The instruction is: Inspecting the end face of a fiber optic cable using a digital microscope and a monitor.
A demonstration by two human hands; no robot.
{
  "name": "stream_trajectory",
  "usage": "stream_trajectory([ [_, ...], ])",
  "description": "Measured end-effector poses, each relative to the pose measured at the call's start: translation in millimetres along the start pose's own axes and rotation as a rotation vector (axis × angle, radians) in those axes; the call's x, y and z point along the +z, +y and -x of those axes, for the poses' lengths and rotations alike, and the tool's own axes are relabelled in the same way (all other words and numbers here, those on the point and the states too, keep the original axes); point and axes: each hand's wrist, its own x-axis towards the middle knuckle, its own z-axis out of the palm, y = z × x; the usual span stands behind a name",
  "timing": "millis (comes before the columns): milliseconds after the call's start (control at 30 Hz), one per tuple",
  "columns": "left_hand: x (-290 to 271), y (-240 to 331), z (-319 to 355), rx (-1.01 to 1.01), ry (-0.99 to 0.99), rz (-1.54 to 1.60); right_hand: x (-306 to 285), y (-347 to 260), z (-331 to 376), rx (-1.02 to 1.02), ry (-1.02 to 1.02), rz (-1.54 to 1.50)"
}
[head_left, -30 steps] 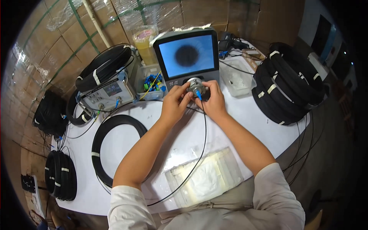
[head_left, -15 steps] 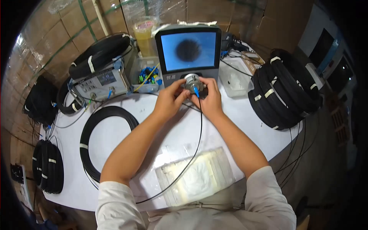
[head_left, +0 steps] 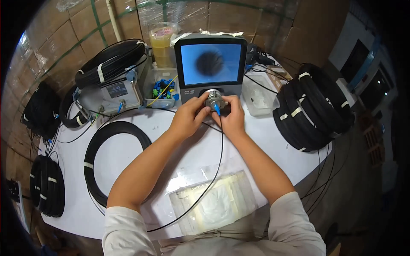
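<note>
A grey inspection device with a blue screen stands at the back of the white table. Its screen shows a dark round blot. My left hand grips the round metal port at the device's base. My right hand pinches a blue connector at that port. From the connector a thin black cable runs down toward me and across a clear plastic bag.
A black cable coil lies to my left, with more coils stacked on the right and others at the left edge. A grey meter box, a tray of coloured connectors, a drink cup and a clear box stand behind.
Both hands stay at the device's port. The view has shifted slightly, and the dark blot on the screen looks a little different in shape.
</note>
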Motion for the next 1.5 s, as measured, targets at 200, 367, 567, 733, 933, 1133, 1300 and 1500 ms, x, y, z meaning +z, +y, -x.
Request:
stream_trajectory([
  [200, -7.3, 7.9, -4.7, -0.032, -0.032, -0.016, -7.1, -8.0, 2.5, 0.059, -0.012, -0.035],
  [367, -4.5, 3.1, -2.5, -0.108, -0.024, 0.063, -6.4, -8.3, 2.4, 0.029, -0.045, -0.055],
  [567, -5.6, 8.6, -4.6, 0.002, 0.015, 0.03, -5.3, -7.4, 0.2, 0.043, -0.02, -0.086],
  [733, -9.8, 6.7, -3.7, 0.022, -0.018, -0.023, -4.1, -4.4, 1.4, 0.037, -0.021, -0.1],
  [933, -8.7, 8.5, -3.7, -0.031, -0.06, 0.016, -4.7, -7.8, 1.6, 0.033, -0.01, -0.09],
  [1133, -10.2, 9.5, -5.3, -0.073, -0.11, 0.029, -2.9, -1.1, 2.4, 0.016, 0.0, -0.067],
  [1300, -3.6, 0.7, -3.9, -0.05, -0.071, 0.093, -1.6, -1.5, 2.5, 0.032, 0.004, -0.114],
  [1500, -3.7, 1.1, -3.1, -0.071, 0.006, 0.102, -5.8, -9.4, 2.2, 0.057, -0.018, -0.104],
])
